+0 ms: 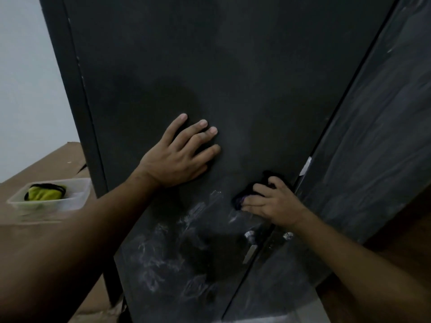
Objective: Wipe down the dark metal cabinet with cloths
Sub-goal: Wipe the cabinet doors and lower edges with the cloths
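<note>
Two flat doors make up the front of the tall dark metal cabinet [233,66], which fills the middle and right of the view. Its long axis runs up the picture, and the seam between the doors slants from top right down to bottom centre. The sheet-metal face is matt and charcoal. It looks even higher up, while whitish smears [163,259] swirl across the lower part of the left door. The right door [373,136] carries pale streaks. Small shiny silver knobs [249,235] sit on either side of the seam, low down.

The left hand [179,155] lies released and flat on the left door, palm against the metal and fingers straight and spread, pointing up and to the right. The right hand [272,203] grasps a crumpled dark cloth [247,194], fingers curled over it, pressing it to the left door just beside the seam and above the knobs.

Left of the cabinet, a clear rectangular plastic tub [77,199] rests on a brown surface [35,164] and holds a bunched yellow-green cloth [44,192]. A plain pale wall [23,66] rises behind.
</note>
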Demonstrator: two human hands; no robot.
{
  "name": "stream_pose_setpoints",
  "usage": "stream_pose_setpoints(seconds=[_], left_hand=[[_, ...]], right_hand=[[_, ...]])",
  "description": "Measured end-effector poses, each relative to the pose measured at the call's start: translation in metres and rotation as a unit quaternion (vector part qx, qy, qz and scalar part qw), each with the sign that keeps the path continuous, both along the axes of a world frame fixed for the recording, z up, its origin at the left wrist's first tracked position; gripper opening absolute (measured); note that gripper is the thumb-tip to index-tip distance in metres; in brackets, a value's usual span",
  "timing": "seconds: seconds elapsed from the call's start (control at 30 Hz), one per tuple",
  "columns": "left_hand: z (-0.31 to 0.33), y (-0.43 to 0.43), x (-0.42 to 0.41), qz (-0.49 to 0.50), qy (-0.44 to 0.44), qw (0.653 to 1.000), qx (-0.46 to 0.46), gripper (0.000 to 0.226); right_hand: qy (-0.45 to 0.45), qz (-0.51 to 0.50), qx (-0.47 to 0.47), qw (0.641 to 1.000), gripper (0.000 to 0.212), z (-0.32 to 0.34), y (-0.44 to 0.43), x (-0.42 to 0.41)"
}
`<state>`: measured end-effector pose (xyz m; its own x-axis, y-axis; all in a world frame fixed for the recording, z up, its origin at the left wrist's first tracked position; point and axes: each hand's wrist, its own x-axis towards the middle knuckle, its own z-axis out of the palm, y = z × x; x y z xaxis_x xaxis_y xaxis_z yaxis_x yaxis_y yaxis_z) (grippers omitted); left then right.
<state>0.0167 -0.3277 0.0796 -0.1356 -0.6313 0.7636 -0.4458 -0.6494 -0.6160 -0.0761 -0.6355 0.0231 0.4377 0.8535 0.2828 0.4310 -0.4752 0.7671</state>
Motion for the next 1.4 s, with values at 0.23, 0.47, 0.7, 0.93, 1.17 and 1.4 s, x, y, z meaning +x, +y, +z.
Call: stream_pose_setpoints(seconds=[0.23,0.47,0.7,0.93,1.17,1.4], left_hand=[[0.000,-0.001,0.001,0.001,0.001,1.000,-0.006,0.033],[-0.001,-0.001,0.001,-0.004,0.000,1.000,-0.008,0.032],[-0.001,-0.001,0.001,-0.005,0.001,1.000,-0.008,0.032],[0.000,-0.003,-0.002,-0.004,-0.004,1.000,-0.015,0.029],[0.000,-0.003,-0.001,-0.003,-0.002,1.000,-0.011,0.032],[-0.001,-0.003,-0.002,0.005,-0.003,1.000,-0.014,0.032]], right_hand=[[0.009,-0.015,-0.052,0.998,0.035,-0.023,-0.001,0.002],[0.001,-0.047,0.014,0.999,0.043,-0.023,-0.003,-0.001],[0.111,-0.124,-0.083,0.983,0.063,-0.051,0.006,-0.010],[0.029,-0.104,0.075,0.991,0.055,-0.036,0.020,-0.012],[0.160,-0.174,0.001,0.972,0.063,-0.079,0.025,-0.017],[0.019,-0.065,0.202,0.977,0.044,-0.045,0.042,-0.014]])
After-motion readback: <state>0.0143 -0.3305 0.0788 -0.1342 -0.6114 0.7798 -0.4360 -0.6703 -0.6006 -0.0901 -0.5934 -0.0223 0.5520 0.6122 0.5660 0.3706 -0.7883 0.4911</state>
